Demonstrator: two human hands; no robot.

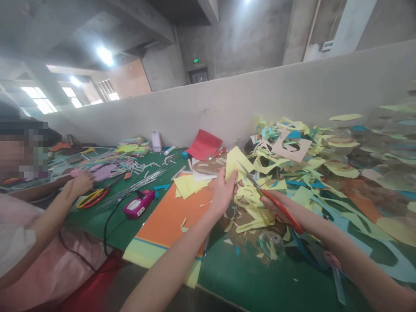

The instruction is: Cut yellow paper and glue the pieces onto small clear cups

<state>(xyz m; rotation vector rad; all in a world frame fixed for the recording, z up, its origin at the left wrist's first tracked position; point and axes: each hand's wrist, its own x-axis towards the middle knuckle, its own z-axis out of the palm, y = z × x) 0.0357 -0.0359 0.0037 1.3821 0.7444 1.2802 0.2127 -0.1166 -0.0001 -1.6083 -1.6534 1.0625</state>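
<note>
My left hand is closed on a yellow piece of paper and holds it up above the table. In my right hand is a pair of scissors with red-orange handles. The scissor blades reach up and left to the yellow paper; whether they are cutting into it I cannot tell. Below my left forearm lies a stack of coloured sheets, orange on top with green and yellow edges beneath. Smaller yellow pieces rest on that stack. Yellow paper scraps lie under my hands.
A large heap of cut paper spreads over the right side, against a low grey wall. To the left are a magenta power strip, yellow-and-red scissors and a co-worker's hand. A tape roll sits near the front.
</note>
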